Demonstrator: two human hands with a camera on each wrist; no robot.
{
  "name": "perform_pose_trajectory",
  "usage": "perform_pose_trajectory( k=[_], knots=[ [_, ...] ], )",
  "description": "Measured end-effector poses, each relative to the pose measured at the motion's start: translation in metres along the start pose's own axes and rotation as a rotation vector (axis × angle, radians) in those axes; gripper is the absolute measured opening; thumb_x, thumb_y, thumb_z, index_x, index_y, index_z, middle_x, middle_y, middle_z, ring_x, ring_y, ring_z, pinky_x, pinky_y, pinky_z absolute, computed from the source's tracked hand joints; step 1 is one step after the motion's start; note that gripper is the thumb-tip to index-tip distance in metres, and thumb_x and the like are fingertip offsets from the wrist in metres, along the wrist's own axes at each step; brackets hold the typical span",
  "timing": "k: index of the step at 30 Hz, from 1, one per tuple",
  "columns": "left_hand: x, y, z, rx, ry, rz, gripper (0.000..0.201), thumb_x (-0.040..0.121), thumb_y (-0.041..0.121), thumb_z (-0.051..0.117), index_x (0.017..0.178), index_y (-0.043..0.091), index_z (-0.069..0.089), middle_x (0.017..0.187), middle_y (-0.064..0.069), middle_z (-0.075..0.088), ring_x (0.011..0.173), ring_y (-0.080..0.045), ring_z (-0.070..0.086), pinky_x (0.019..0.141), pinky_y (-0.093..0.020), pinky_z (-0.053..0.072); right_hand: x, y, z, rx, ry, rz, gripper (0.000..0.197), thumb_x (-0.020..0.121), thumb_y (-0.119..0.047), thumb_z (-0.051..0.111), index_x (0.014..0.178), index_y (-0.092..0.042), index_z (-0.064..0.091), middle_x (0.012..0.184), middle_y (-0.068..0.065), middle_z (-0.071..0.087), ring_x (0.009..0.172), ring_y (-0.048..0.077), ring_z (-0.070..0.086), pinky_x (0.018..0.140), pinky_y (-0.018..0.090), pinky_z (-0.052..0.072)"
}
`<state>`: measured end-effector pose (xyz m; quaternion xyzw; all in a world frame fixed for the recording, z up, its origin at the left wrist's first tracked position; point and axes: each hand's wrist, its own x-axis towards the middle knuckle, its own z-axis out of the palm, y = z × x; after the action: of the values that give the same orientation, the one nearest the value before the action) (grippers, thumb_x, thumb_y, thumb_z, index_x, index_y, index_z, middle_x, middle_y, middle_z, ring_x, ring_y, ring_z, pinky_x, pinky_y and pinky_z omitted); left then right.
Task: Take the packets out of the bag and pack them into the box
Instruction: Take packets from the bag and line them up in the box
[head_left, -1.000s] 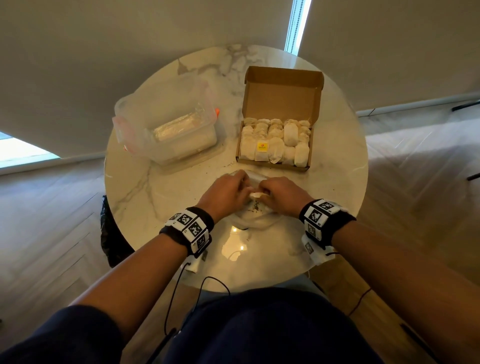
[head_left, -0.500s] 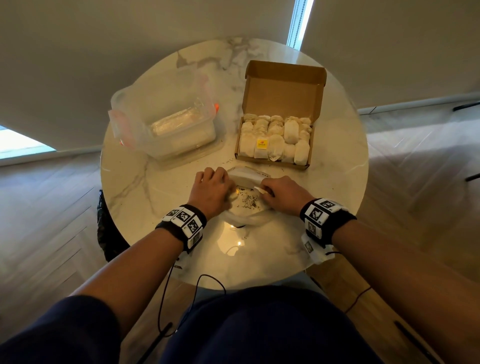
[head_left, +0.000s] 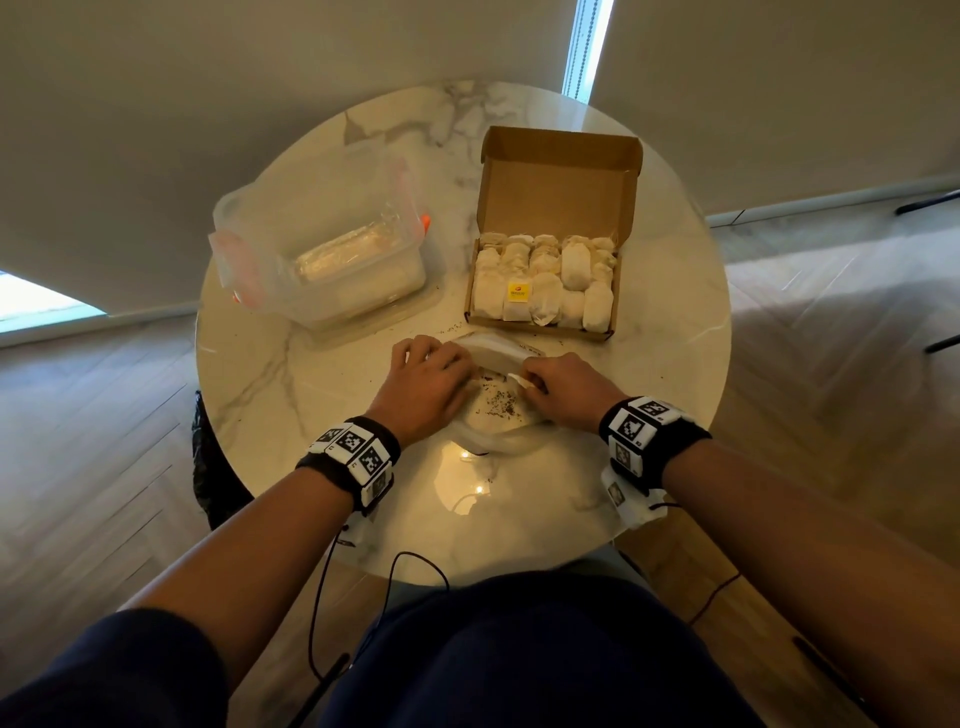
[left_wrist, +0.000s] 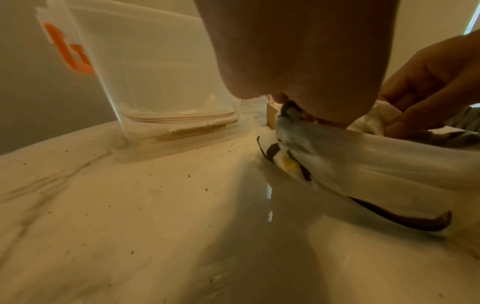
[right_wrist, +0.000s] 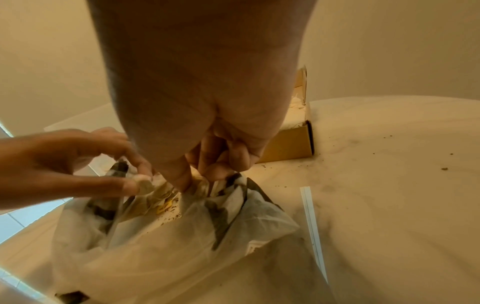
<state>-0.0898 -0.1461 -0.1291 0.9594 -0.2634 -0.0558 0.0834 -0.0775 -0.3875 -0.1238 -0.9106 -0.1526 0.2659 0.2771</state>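
A translucent white plastic bag (head_left: 493, 436) with dark print lies on the round marble table (head_left: 291, 395), just in front of the open cardboard box (head_left: 556, 171). Several white packets (head_left: 543, 283) fill the box, one showing a yellow tag. My left hand (head_left: 460, 364) pinches the left side of the bag's mouth (right_wrist: 122, 170). My right hand (head_left: 530, 376) has its fingers (right_wrist: 215, 168) curled on the right side. The mouth is stretched between them (left_wrist: 363, 160). Inside the bag (right_wrist: 168, 246) I see a yellow tag (right_wrist: 165, 206) and loose crumbs; whole packets inside are hard to make out.
A clear plastic container (head_left: 322, 260) with orange clips (left_wrist: 67, 53) stands at the left rear on its lid. Dark crumbs are scattered between bag and box. A thin white strip (right_wrist: 311, 226) lies right of the bag. The table's near edge is close to my wrists.
My hands, together over the bag a second ago, have drawn apart and forward toward the box, spreading the bag's mouth and exposing crumbs inside.
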Motion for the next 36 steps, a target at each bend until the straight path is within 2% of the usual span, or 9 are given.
perform_pose_trajectory(
  k=[4,6,8,12,14,21,28,33,36],
  knots=[
    [0.005,0.003,-0.006,-0.246,-0.053,0.058,0.024,0.101,0.039,0.043,0.111,0.025,0.060,0.103,0.006,0.062,0.103,-0.015,0.045,0.095,-0.037,0.035,0.001,0.002,0.001,-0.001,0.010,0.014,0.019,0.096,-0.029,0.057,0.079,-0.029,0.049,0.077,-0.004,0.053,0.077,0.024,0.056,0.067,0.033,0.044],
    [0.008,0.007,-0.009,-0.364,-0.084,0.055,0.014,0.101,0.029,0.049,0.108,0.020,0.057,0.095,0.002,0.060,0.088,-0.015,0.050,0.082,-0.038,0.046,0.000,0.002,-0.001,0.005,0.020,0.009,0.020,0.097,-0.028,0.057,0.078,-0.026,0.050,0.076,-0.004,0.053,0.076,0.023,0.056,0.066,0.031,0.040],
    [0.009,0.012,-0.010,-0.507,-0.142,0.017,0.018,0.101,0.021,0.049,0.118,0.018,0.052,0.105,0.002,0.058,0.087,-0.013,0.052,0.079,-0.031,0.047,-0.002,0.000,-0.003,0.007,0.038,-0.009,0.020,0.097,-0.026,0.057,0.078,-0.021,0.052,0.077,-0.002,0.054,0.074,0.020,0.052,0.065,0.030,0.035],
    [0.011,0.014,0.000,-0.503,-0.208,0.074,0.037,0.096,0.010,0.049,0.132,0.019,0.051,0.123,0.002,0.049,0.106,-0.008,0.044,0.092,-0.021,0.041,-0.003,0.002,-0.002,0.014,0.083,-0.038,0.027,0.098,-0.026,0.056,0.073,-0.019,0.050,0.069,-0.004,0.049,0.067,0.019,0.047,0.063,0.030,0.030],
    [0.013,0.017,0.003,-0.452,-0.216,0.061,0.027,0.096,0.013,0.052,0.122,0.014,0.059,0.117,-0.002,0.052,0.099,-0.009,0.044,0.088,-0.026,0.044,-0.004,0.004,0.000,0.023,0.097,-0.042,0.029,0.100,-0.029,0.054,0.072,-0.020,0.049,0.067,-0.007,0.047,0.065,0.017,0.046,0.062,0.029,0.029],
    [0.018,0.024,0.004,-0.425,-0.132,0.055,0.007,0.092,0.029,0.065,0.092,0.023,0.068,0.086,0.017,0.055,0.082,-0.003,0.048,0.072,-0.020,0.035,-0.012,0.007,-0.004,0.013,0.046,-0.009,0.018,0.098,-0.016,0.053,0.084,-0.010,0.063,0.084,0.011,0.062,0.077,0.021,0.052,0.067,0.029,0.032],
    [0.018,0.029,0.002,-0.557,-0.189,-0.014,0.013,0.098,0.024,0.057,0.110,0.020,0.058,0.093,0.009,0.059,0.080,-0.006,0.053,0.067,-0.015,0.039,-0.013,0.010,-0.003,0.064,0.111,-0.007,0.011,0.095,-0.011,0.055,0.090,-0.010,0.065,0.085,0.004,0.064,0.077,0.018,0.055,0.068,0.028,0.036],
    [0.017,0.027,-0.005,-0.621,-0.182,0.119,0.006,0.098,0.021,0.059,0.100,0.017,0.064,0.090,0.005,0.066,0.081,-0.006,0.057,0.072,-0.015,0.043,-0.012,0.009,-0.004,0.123,0.173,-0.051,0.010,0.095,-0.019,0.061,0.095,-0.014,0.069,0.083,0.002,0.069,0.075,0.016,0.062,0.069,0.030,0.048],
    [0.017,0.027,-0.007,-0.648,-0.124,0.010,0.006,0.098,0.025,0.060,0.102,0.020,0.061,0.090,0.008,0.066,0.079,-0.003,0.060,0.072,-0.018,0.047,-0.014,0.005,-0.006,0.161,0.159,-0.076,0.010,0.096,-0.021,0.062,0.097,-0.016,0.071,0.082,-0.001,0.070,0.075,0.013,0.063,0.069,0.025,0.048]
  ],
)
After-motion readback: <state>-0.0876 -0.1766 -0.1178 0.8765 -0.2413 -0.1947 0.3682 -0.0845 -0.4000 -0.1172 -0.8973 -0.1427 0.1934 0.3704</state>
